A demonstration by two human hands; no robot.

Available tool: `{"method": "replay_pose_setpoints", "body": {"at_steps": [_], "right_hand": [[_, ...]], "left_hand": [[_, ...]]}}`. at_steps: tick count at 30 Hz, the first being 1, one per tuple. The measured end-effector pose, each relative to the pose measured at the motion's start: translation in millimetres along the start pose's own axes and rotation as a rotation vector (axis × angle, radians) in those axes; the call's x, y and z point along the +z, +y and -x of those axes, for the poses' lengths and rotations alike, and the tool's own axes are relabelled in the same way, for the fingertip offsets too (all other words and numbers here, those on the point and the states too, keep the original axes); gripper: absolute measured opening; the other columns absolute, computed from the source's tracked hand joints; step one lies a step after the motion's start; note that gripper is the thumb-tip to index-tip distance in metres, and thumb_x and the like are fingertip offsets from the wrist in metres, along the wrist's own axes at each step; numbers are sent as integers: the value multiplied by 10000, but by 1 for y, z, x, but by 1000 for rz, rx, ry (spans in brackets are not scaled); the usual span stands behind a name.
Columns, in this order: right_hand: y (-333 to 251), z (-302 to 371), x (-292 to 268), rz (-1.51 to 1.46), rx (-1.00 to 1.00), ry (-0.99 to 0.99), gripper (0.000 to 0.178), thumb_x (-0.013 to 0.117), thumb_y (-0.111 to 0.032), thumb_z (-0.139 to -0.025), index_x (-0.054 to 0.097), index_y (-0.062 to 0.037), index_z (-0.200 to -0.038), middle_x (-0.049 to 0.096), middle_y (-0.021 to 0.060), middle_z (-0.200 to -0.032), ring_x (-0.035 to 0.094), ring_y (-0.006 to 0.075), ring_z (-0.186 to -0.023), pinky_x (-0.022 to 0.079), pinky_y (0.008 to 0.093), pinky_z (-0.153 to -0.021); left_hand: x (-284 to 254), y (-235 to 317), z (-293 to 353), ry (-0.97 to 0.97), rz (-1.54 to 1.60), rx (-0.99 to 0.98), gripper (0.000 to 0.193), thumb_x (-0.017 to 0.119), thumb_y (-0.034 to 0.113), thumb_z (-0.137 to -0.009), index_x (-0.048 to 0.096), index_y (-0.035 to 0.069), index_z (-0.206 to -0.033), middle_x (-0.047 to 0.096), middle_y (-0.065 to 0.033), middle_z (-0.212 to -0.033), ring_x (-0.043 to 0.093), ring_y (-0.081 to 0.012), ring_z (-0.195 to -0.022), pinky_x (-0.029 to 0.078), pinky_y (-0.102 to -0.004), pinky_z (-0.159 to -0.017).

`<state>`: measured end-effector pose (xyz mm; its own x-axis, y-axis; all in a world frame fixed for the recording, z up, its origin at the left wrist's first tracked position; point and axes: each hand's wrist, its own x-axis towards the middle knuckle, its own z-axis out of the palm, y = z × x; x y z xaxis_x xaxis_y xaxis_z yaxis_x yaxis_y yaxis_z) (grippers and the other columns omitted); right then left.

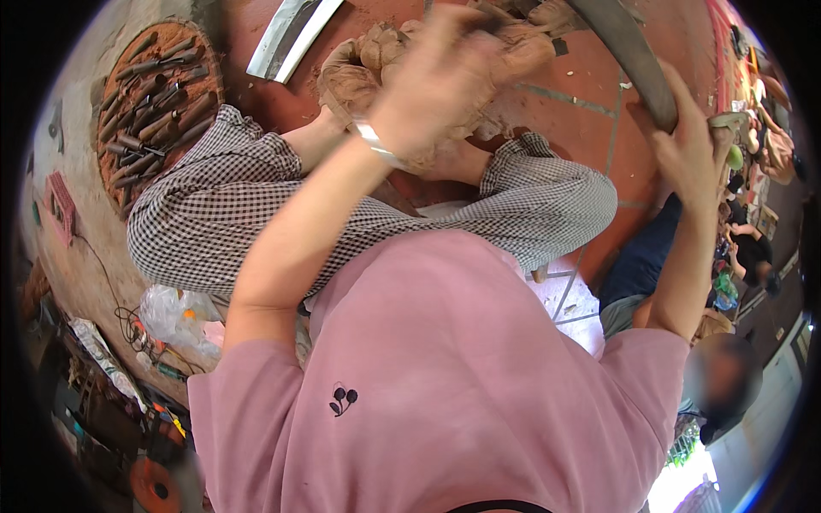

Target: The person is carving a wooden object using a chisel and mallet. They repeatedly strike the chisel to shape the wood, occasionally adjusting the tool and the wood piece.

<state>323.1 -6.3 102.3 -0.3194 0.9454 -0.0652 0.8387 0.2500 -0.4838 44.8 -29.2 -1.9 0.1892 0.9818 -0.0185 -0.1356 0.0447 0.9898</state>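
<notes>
My right hand (pixel 691 158), at the upper right, has its fingers wrapped around the lower end of a long, curved dark grey strip (pixel 629 51). The strip's far end runs out of the top of the picture. My left hand (pixel 445 77), with a pale band (pixel 376 144) at the wrist, is over my feet. Motion smears it, so its fingers and anything in them cannot be made out. Below and beside that hand lies crumpled brown cloth (pixel 351 77). A curved, shiny pale strip with a dark middle (pixel 293 43) rests on the floor to its left.
Left of my knee sits a round tray (pixel 109 175) of reddish powder holding several dark handle-like pieces (pixel 158 128). A clear plastic bag (pixel 180 316) and cords lie farther back at left. Another person (pixel 646 265) is close by on my right. Red tiles (pixel 590 128) cover the floor.
</notes>
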Motion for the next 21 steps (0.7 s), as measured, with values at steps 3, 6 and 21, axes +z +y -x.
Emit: {"method": "replay_pose_setpoints", "body": {"at_steps": [3,6,21], "right_hand": [[9,21,18,-51,132,-11,475,704,-70,-824,554,-45,-1274,676,146,-1045,664,273,-977,478,318,-849],[47,36,21,-156,318,98,429,728,-87,-827,575,-28,-1223,659,61,-940,636,181,-861,478,284,-787],[76,53,25,-384,497,183,285,747,-140,-852,600,4,-1049,619,28,-830,575,113,-728,464,265,-682]], "left_hand": [[65,-5,-8,-33,-356,276,351,619,287,-938,598,48,-1195,658,-151,-1070,647,-317,-997,512,-384,-846],[98,-16,-31,101,-557,468,251,644,332,-906,663,92,-979,677,-68,-823,672,-254,-744,520,-357,-607],[109,-46,-70,467,-760,483,283,577,342,-940,573,92,-809,601,-87,-700,625,-254,-601,486,-388,-502]]}}
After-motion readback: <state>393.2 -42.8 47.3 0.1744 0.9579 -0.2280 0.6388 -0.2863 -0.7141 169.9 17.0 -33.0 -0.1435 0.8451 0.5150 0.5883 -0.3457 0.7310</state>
